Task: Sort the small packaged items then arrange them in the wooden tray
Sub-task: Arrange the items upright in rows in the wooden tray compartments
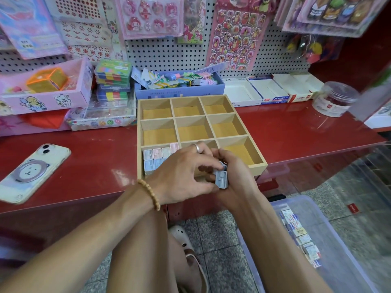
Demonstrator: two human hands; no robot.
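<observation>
Fingers [208,166] of both hands curled round a small blue packaged item [221,179], held at the near edge of the wooden tray [257,166]; left hand [182,176], with ring and bead bracelet [150,194], overlapping right hand [237,176]; further pink and blue packaged items [157,158] stood in rows in the tray's near-left compartment; remaining visible compartments bare; tray resting on red surface [296,127]; phone [31,172] lying well left; clear storage bin [313,240] with small boxes on floor, lower right.
</observation>
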